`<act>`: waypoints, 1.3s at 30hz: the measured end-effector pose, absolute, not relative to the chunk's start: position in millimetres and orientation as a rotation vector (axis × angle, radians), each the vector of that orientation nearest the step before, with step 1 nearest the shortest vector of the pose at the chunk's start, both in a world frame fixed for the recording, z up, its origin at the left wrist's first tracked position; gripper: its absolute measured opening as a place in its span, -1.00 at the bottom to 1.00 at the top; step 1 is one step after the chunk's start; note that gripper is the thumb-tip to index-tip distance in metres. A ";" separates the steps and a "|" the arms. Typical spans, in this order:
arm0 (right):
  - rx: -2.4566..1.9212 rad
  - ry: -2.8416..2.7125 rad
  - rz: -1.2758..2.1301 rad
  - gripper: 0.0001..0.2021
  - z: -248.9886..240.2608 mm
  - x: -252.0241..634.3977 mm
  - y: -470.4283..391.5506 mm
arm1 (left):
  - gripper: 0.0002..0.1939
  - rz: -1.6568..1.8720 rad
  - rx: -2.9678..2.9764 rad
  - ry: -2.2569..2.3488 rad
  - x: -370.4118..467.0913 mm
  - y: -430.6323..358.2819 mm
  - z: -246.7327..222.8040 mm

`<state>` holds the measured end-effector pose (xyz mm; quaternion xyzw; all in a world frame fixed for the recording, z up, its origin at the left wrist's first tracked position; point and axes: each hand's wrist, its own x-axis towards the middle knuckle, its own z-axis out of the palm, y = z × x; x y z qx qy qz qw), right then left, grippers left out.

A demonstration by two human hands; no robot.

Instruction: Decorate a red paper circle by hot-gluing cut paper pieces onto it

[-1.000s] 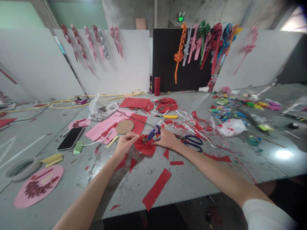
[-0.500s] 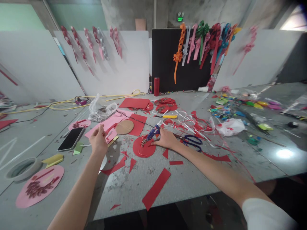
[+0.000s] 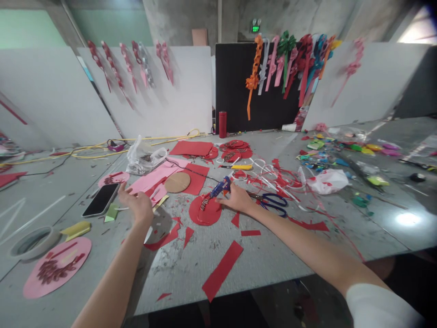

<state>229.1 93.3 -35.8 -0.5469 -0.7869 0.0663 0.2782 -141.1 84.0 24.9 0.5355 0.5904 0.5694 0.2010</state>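
Right hand [image 3: 237, 198] wrapped round blue plastic glue gun [image 3: 221, 187], tilted over round red paper disc [image 3: 209, 217] on grey surface [image 3: 184, 278]. Left hand [image 3: 139, 206] loosely open, apparently empty, near black-screened phone [image 3: 101, 199]. Risk: gun dips, smears disc.

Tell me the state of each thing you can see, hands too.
Blue glue gun, tilted, gripped
Right hand, closed around it
Left hand, open, apparently empty
Red disc, lying flat
Phone, screen dark
Red bottle, upright
Tape roll, lying flat
Exit sign, lit
Clear plastic bag, crumpled
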 end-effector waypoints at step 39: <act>-1.351 -1.981 0.256 -0.73 -38.5 235.5 97.7 | -0.24 0.490 2.476 1.249 -102.1 76.9 -15.5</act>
